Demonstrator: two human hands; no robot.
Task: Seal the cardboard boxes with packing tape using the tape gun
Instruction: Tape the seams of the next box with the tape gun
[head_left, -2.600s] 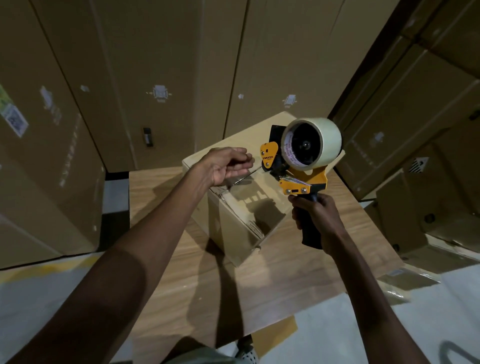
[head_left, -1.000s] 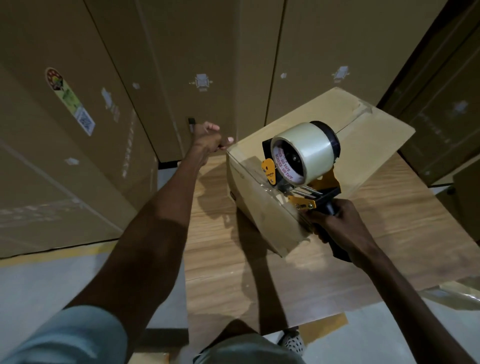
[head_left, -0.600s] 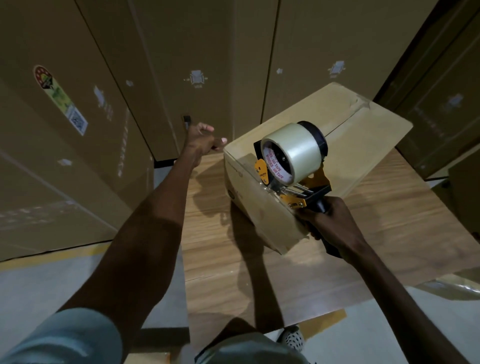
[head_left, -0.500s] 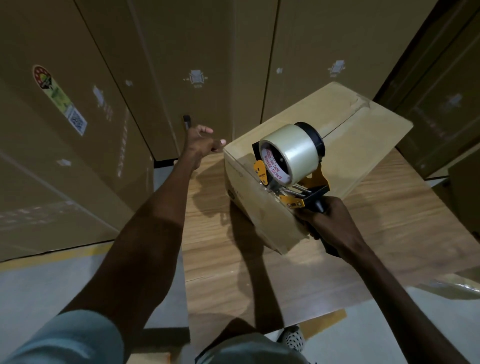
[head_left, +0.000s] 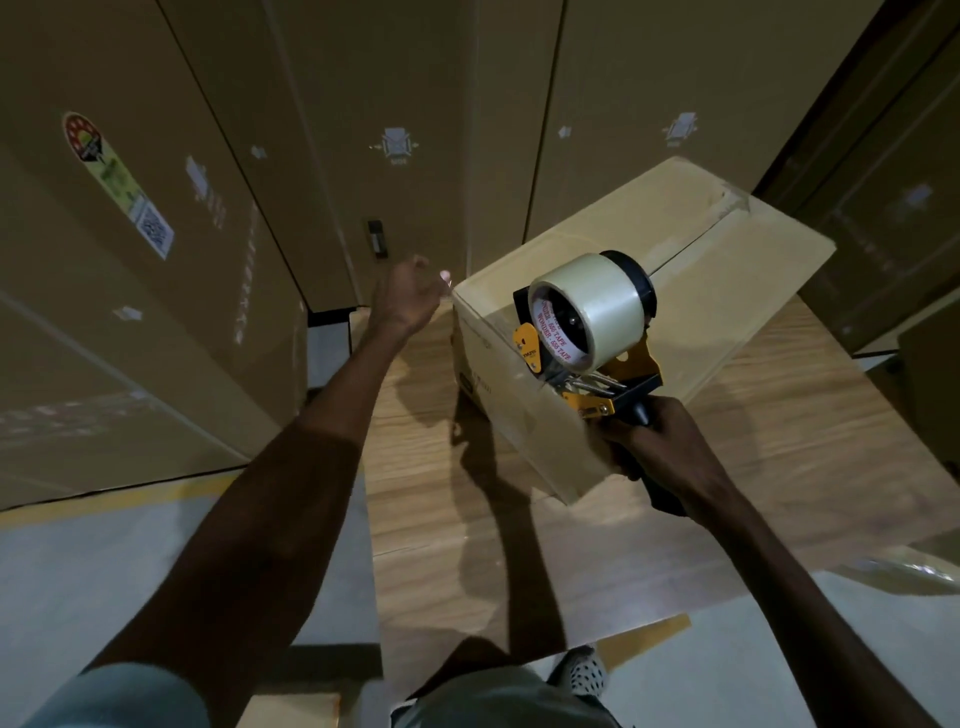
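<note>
A brown cardboard box (head_left: 701, 260) lies on a wooden table (head_left: 467, 561), its top flaps closed with a centre seam. My right hand (head_left: 662, 449) grips the black handle of a yellow and black tape gun (head_left: 587, 332) carrying a roll of clear tape. The gun's front presses against the box's near side face. A faint glossy strip of tape runs along that face toward the box's left corner. There my left hand (head_left: 408, 299) is held with curled fingers, pinching the tape end just off the corner.
Tall stacked cartons (head_left: 156, 260) form a wall close behind and to the left of the table. More cartons (head_left: 893, 208) stand at the right. Grey floor with a yellow line (head_left: 104, 504) lies at the left. My shoe (head_left: 582, 675) shows under the table's near edge.
Earlier my left hand pulled tape from the raised gun over an open box. Since then the gun has come down onto the box's side. In the last second the hands have hardly moved.
</note>
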